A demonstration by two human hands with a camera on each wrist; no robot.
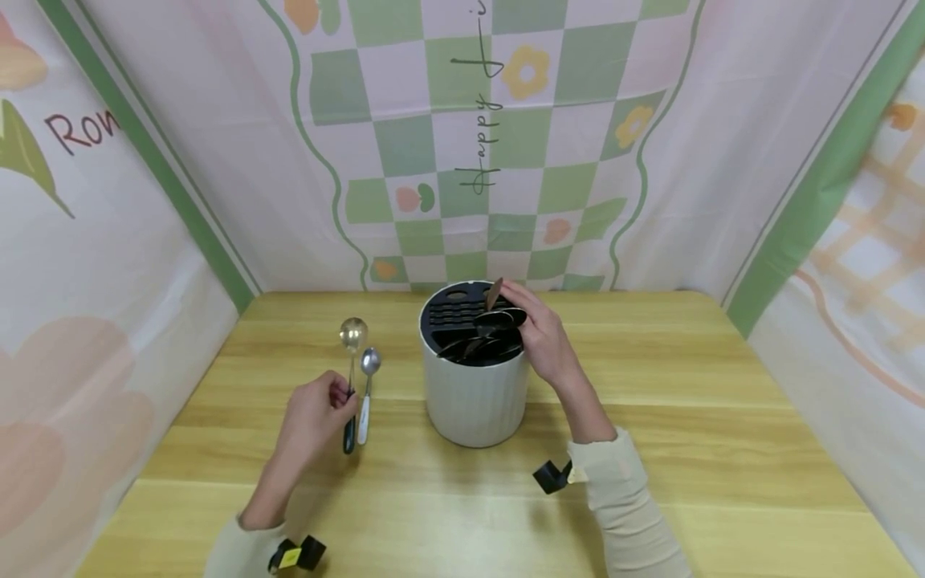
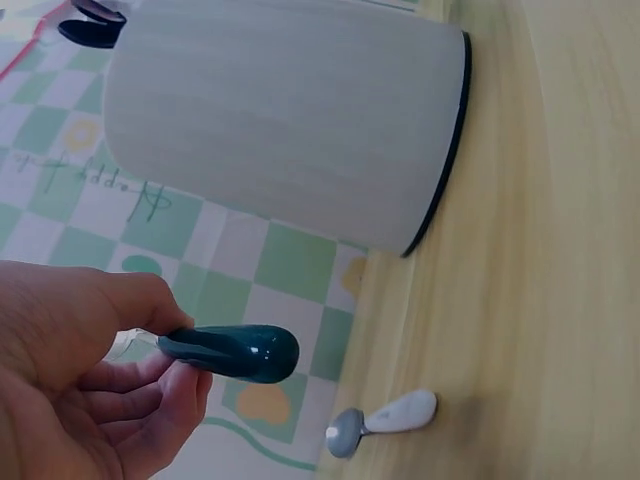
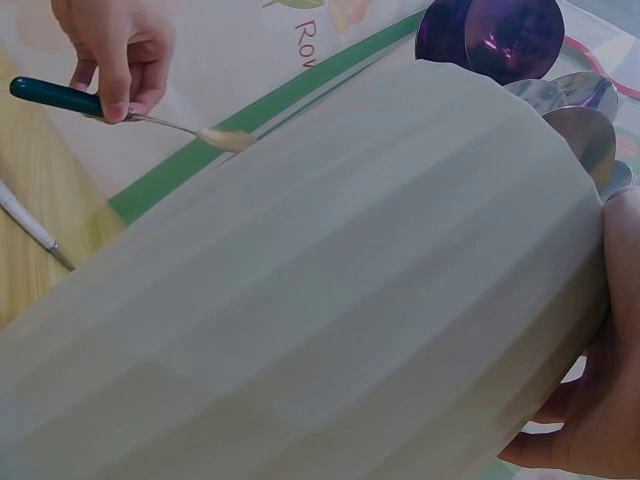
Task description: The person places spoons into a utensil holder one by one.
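My left hand [image 1: 314, 413] pinches a spoon [image 1: 353, 334] with a dark green handle [image 2: 235, 352] and a round, shiny bowl. It is held above the table, left of a ribbed white utensil holder [image 1: 473, 405]. Around the right side of that holder, near its rim, my right hand [image 1: 543, 333] grips the wall; some fingers are hidden behind it. Several dark, shiny spoons [image 3: 515, 38] stick out of the holder's top, bowls upward. A smaller spoon with a white handle [image 1: 364, 421] lies on the table beside the left hand.
The holder's black slotted lid [image 1: 451, 313] has narrow slots at the back left. Under everything is a wood-grain table [image 1: 686, 482]. A checkered cloth [image 1: 462, 144] hangs along its back edge, with printed cloths at both sides.
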